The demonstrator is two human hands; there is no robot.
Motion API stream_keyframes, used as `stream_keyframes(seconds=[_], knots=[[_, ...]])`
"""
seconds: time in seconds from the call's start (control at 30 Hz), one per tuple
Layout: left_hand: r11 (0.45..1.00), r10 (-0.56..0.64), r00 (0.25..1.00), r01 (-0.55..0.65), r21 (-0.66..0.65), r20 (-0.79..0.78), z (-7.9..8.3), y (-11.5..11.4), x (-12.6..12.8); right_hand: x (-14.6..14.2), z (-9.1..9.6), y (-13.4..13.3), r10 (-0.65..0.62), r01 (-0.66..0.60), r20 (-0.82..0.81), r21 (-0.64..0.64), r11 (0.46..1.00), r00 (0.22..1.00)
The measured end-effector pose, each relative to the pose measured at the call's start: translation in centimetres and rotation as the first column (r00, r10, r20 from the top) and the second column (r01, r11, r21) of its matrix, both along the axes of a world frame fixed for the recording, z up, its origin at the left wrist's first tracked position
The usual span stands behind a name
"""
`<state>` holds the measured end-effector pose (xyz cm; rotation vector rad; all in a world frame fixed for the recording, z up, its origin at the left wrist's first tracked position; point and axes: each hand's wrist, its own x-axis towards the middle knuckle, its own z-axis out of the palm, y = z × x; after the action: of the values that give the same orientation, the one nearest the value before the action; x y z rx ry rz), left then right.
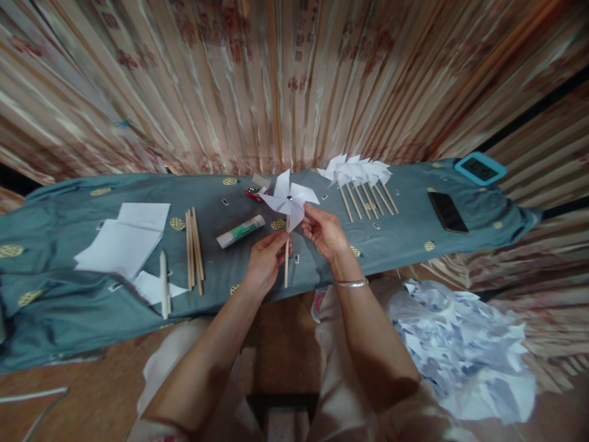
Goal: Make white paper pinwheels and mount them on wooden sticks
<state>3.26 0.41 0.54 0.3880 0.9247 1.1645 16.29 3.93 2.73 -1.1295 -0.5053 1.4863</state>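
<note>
I hold a white paper pinwheel (289, 199) above the cloth-covered table (64, 307). My left hand (265, 258) is closed around its wooden stick (286, 270). My right hand (322, 232) pinches the lower right blade of the wheel, near the metal pin at its centre. A glue stick (240, 231) lies on the cloth just left of my left hand. Several finished pinwheels (359, 178) lie in a row to the right of my right hand.
Loose wooden sticks (194, 248), white paper sheets (122, 242) and a white pen-like tool (164, 283) lie at the left. A small red object (254, 194) sits behind the pinwheel. A black phone (447, 212) and a blue-framed device (480, 168) lie at the right. Crumpled paper scraps (460, 344) pile beside my right leg.
</note>
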Motion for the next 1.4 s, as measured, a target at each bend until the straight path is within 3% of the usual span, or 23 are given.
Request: stream_keyframes(seconds=[0.27,0.7,1.0,1.17,1.27,1.4], knots=[[1.0,-0.006,1.0,0.005,0.017,0.003,-0.1,-0.1,0.1,-0.3,0.5,-0.2,0.032,-0.032,0.0,-0.012,0.999,0.999],[1.0,-0.013,1.0,0.013,0.018,0.01,0.1,-0.1,0.1,-0.8,-0.2,0.0,-0.012,0.011,0.033,0.032,0.999,0.999],[1.0,0.001,1.0,-0.001,0.013,0.01,-0.1,0.1,-0.1,-1.1,-0.3,0.0,0.027,-0.028,0.045,0.02,0.999,0.999],[1.0,0.011,1.0,-0.011,0.018,0.022,0.1,0.4,-0.5,-0.6,-0.3,-0.4,0.051,-0.049,0.15,-0.015,0.999,0.987],[1.0,0.018,1.0,-0.019,0.021,0.013,0.2,0.5,-0.8,0.3,-0.5,-0.4,-0.039,0.023,0.212,0.079,0.997,0.976],[1.0,0.001,1.0,-0.001,0.03,-0.014,0.3,0.4,-1.1,1.9,-0.6,-0.1,-0.309,0.248,0.243,0.251,0.936,0.92]])
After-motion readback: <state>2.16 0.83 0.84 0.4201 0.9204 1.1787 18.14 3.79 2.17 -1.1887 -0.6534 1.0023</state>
